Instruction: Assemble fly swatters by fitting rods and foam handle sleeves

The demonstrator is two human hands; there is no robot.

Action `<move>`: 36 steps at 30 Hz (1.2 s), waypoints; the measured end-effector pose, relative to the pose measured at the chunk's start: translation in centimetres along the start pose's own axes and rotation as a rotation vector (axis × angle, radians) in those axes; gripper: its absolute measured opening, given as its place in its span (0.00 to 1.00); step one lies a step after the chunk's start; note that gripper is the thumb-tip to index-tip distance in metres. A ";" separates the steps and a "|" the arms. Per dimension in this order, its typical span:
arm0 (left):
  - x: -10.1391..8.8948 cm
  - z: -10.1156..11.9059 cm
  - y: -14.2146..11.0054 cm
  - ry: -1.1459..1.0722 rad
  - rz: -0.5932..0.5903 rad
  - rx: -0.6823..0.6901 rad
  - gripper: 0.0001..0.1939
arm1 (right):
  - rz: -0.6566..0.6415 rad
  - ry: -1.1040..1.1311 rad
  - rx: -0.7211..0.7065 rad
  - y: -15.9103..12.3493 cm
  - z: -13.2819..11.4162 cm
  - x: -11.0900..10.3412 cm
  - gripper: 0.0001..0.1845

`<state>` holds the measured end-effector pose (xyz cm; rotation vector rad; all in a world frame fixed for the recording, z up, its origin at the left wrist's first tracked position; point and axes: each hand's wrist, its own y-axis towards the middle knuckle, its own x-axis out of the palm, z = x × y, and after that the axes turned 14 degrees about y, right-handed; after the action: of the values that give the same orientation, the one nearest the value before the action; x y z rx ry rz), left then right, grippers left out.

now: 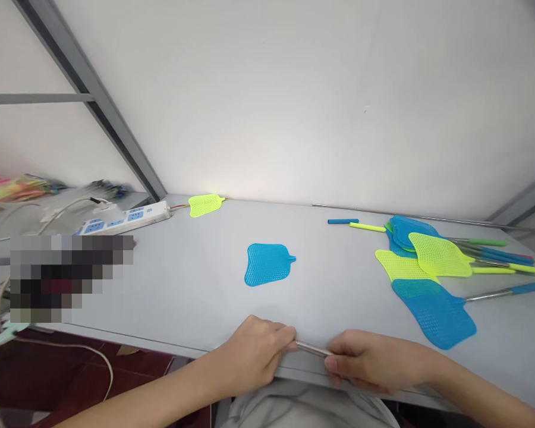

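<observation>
Near the front edge of the table, a thin metal rod (312, 348) runs between my two hands. My left hand (261, 351) is closed around its left end. The fingers of my right hand (372, 359) pinch the other end, where the rod's tip is hidden. Beyond my hands lies a blue perforated fly swatter head (270, 264) with only a short stub of neck. To the right is a pile of assembled fly swatters; a blue one (434, 312) with a metal shaft lies in front, and a yellow one (443, 254) lies behind it.
A yellow swatter head (205, 205) lies by the wall near a white power strip (125, 219). Blue (342, 221) and yellow (368, 227) tubes and a long thin rod (383, 213) lie at the back. Metal frame posts (102, 107) stand left. A pixelated patch (62, 279) hides something.
</observation>
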<state>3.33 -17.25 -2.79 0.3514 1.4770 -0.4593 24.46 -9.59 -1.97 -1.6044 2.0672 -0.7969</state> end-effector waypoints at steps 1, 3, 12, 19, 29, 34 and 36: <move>-0.1 -0.1 0.1 -0.001 0.004 0.006 0.09 | -0.001 0.006 -0.011 0.0 0.0 -0.1 0.21; -0.4 -0.3 0.2 -0.009 0.000 0.023 0.10 | 0.013 -0.012 -0.041 -0.2 -0.2 -0.2 0.22; -2.8 -2.6 1.3 -0.090 0.058 -0.022 0.16 | 0.262 -0.259 -0.242 -2.2 -1.6 -4.0 0.21; -1.5 -9.6 4.5 -0.012 0.193 -0.277 0.35 | 0.447 -0.208 -0.231 -1.4 -0.9 -9.5 0.29; -0.5 -9.4 5.1 -0.064 0.166 -0.200 0.34 | 0.459 -0.335 -0.323 1.2 -1.6 -9.4 0.27; -0.8 -9.4 5.4 -0.124 0.213 -0.171 0.32 | 0.487 -0.319 -0.344 1.5 -1.4 -9.4 0.25; -0.7 -9.4 5.4 -0.143 0.224 -0.160 0.33 | 0.496 -0.309 -0.345 1.5 -1.3 -9.3 0.25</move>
<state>-2.17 -7.82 -3.05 0.3449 1.3075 -0.1817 24.92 -0.04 -2.22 -1.1810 2.3000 -0.0203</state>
